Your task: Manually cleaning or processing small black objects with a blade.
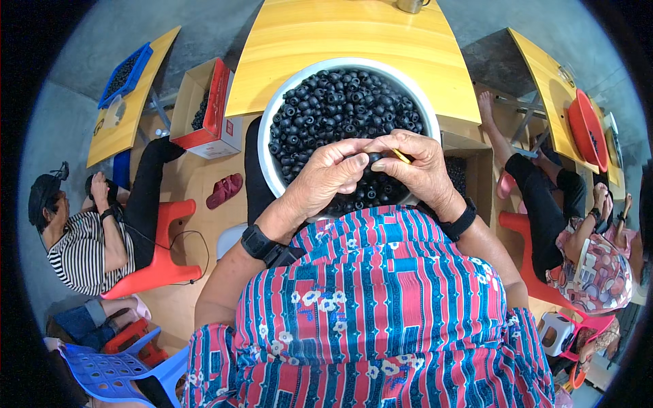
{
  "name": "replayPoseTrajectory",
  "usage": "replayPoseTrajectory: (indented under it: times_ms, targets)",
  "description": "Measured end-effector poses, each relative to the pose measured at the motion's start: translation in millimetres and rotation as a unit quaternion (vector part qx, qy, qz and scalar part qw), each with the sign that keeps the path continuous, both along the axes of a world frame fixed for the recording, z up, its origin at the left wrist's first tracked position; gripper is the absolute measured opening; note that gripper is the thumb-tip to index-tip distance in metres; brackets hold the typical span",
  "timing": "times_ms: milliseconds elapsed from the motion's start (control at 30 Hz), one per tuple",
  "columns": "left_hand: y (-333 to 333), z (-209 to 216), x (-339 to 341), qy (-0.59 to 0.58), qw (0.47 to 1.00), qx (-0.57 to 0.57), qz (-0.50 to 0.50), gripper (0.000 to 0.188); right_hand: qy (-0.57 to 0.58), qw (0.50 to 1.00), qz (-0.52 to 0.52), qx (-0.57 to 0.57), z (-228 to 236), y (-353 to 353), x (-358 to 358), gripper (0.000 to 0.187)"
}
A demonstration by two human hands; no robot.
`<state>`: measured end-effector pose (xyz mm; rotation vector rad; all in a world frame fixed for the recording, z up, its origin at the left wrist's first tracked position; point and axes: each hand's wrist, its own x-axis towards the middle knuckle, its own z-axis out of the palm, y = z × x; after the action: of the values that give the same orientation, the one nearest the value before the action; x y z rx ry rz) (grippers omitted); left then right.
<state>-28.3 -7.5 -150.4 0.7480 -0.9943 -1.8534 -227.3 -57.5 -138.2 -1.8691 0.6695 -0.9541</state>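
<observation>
My left hand (328, 174) and my right hand (423, 167) meet over a wide metal basin (270, 167), fingertips nearly touching. The basin is heaped with small round black pieces (340, 102), many showing a hole in one end. Pinched between thumb and fingers of my left hand is one small black piece (374, 157), partly hidden by the fingertips. A thin yellow-handled tool (401, 156) is gripped in my right hand, angled across the fingers; its tip is hidden at the black piece. Dark bands circle both wrists.
Beyond the basin stands a yellow wooden table (347, 34) with a metal cup (410, 5). Left are a red carton (216, 102), slippers (224, 191) and a seated person (95, 245). Another person (592, 262) sits right, near a red basin (585, 129). A blue chair (112, 370) stands lower left.
</observation>
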Motion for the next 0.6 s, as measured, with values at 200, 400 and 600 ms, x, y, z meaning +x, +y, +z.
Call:
replayPoseTrajectory:
  times_ms: [200,400,600]
  targets:
    - [-2,-6,2,0.060,0.997,0.026,-0.033,0.038,-0.003,0.999,0.035,0.013,-4,-3,0,0.026]
    - [-3,-9,2,0.089,0.995,0.027,-0.031,0.034,0.014,0.999,0.036,0.001,-1,-1,-1,0.028]
    - [1,-8,-4,0.103,0.993,0.043,-0.024,0.036,0.031,0.999,0.018,-0.032,5,3,0,0.030]
